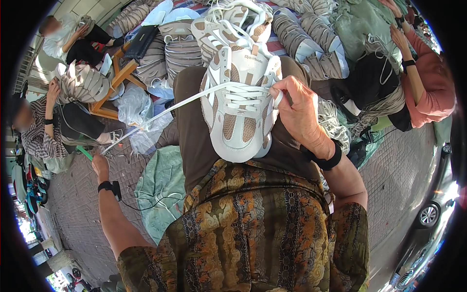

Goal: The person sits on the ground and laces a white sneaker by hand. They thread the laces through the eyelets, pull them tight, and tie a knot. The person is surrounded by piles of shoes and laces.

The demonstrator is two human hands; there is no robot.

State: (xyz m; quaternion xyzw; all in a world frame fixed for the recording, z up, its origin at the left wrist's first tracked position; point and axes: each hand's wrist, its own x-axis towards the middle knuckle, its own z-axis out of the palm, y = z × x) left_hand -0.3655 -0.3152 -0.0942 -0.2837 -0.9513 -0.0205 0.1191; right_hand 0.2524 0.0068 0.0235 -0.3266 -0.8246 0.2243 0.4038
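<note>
A white and beige sneaker (238, 131) rests on my lap, toe towards me, with white laces crossed over its tongue. My left hand (100, 166) is closed far out to the left, holding the end of a white shoelace (160, 115) that runs taut from the shoe. A thin green piece (83, 153) sticks out of that same hand; its kind is unclear. At the shoe's right side, my right hand (297, 103) pinches lace by the eyelets, thumb and forefinger together. More sneakers (233, 22) lie loosely laced just beyond the shoe.
Rows of stacked beige shoe uppers (182, 53) lie beyond my knees. A wooden stool (119, 80) stands at left among clear plastic bags (136, 109). A green sack (160, 180) lies left of my lap. People sit at both sides; a parked car (428, 228) is at lower right.
</note>
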